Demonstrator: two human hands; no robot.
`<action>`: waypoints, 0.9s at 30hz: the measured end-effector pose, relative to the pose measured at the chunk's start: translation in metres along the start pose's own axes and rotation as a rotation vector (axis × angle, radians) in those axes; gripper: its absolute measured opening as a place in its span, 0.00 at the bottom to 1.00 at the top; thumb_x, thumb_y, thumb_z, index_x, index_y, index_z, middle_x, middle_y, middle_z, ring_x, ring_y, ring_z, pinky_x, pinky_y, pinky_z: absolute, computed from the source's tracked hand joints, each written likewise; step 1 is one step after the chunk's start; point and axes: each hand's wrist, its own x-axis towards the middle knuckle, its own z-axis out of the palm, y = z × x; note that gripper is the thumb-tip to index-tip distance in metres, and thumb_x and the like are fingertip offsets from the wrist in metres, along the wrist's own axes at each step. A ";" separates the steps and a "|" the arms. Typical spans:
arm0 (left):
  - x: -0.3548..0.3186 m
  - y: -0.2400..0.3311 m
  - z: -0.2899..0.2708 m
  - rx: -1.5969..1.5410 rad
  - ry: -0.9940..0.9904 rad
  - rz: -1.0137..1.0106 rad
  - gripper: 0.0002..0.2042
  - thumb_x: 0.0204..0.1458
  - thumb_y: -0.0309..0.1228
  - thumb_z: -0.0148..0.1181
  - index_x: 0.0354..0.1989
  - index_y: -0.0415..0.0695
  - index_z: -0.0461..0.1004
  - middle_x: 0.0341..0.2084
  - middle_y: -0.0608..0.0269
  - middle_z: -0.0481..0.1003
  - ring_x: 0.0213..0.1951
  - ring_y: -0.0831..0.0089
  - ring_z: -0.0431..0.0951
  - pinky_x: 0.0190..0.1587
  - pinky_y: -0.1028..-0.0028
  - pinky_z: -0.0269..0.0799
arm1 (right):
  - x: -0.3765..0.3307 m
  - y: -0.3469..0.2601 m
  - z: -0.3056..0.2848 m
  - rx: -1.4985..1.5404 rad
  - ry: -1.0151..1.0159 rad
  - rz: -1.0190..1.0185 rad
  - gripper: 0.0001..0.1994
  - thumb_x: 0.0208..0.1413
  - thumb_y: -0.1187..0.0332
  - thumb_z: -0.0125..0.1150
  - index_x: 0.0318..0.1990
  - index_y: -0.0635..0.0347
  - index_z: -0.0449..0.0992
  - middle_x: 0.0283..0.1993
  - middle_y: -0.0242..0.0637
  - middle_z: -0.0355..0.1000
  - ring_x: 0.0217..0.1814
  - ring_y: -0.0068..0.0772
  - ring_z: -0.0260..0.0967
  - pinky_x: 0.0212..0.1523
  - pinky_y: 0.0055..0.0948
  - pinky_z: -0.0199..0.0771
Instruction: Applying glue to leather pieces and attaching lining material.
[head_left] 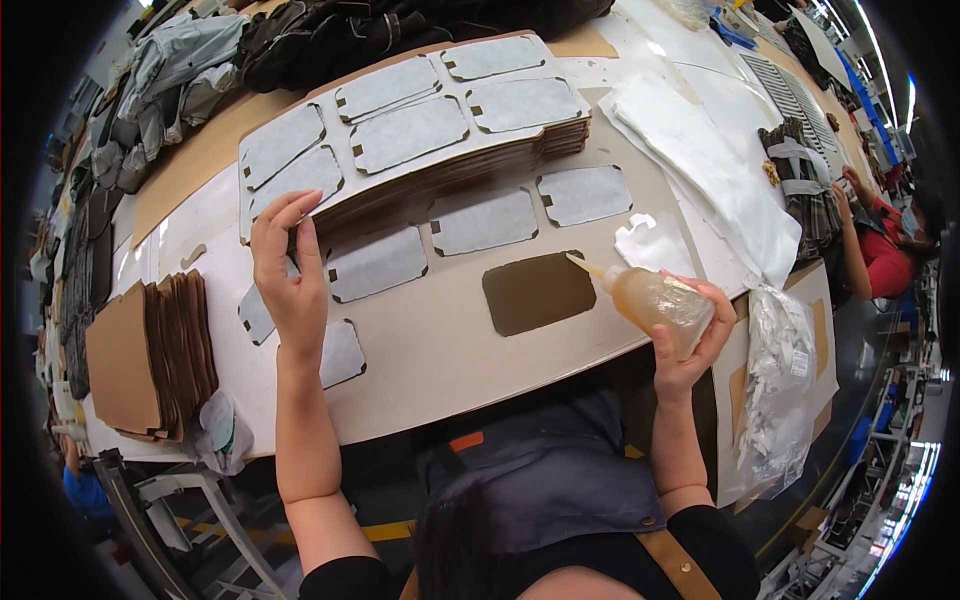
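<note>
My right hand (690, 345) grips a soft plastic squeeze bottle (655, 298) of amber glue, its nozzle pointing left at the upper right corner of a dark brown notched panel (538, 291) lying on the table. My left hand (290, 265) reaches to the front left edge of a tall stack of grey-faced panels (420, 135), fingers curled on the topmost sheet's corner. Several single grey panels (485, 220) lie flat between the stack and the brown panel.
A stack of brown cardboard pieces (150, 355) stands at the table's left edge. White sheets (700, 160) and a clear plastic bag (785, 370) lie at the right. Dark bags (330, 35) pile at the back. Another person in a red sleeve (880, 255) works at far right.
</note>
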 end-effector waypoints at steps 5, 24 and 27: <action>-0.001 -0.001 -0.001 -0.008 -0.027 -0.029 0.11 0.64 0.20 0.53 0.49 0.40 0.80 0.50 0.59 0.78 0.54 0.67 0.75 0.59 0.70 0.67 | 0.000 0.000 0.008 0.002 -0.046 -0.044 0.32 0.56 0.67 0.73 0.63 0.61 0.60 0.57 0.50 0.66 0.59 0.49 0.73 0.63 0.44 0.73; -0.001 0.000 -0.005 0.010 -0.040 -0.015 0.10 0.65 0.20 0.52 0.49 0.40 0.80 0.51 0.59 0.78 0.56 0.66 0.75 0.61 0.70 0.67 | 0.004 -0.011 0.051 0.076 -0.253 -0.213 0.35 0.56 0.58 0.73 0.63 0.60 0.57 0.57 0.54 0.64 0.58 0.57 0.73 0.60 0.54 0.79; -0.001 0.000 -0.006 0.004 -0.044 -0.016 0.10 0.65 0.20 0.52 0.49 0.40 0.80 0.50 0.59 0.78 0.56 0.66 0.75 0.61 0.70 0.67 | 0.007 -0.013 0.054 0.100 -0.283 -0.241 0.36 0.55 0.60 0.76 0.63 0.61 0.57 0.57 0.55 0.64 0.57 0.56 0.73 0.59 0.54 0.80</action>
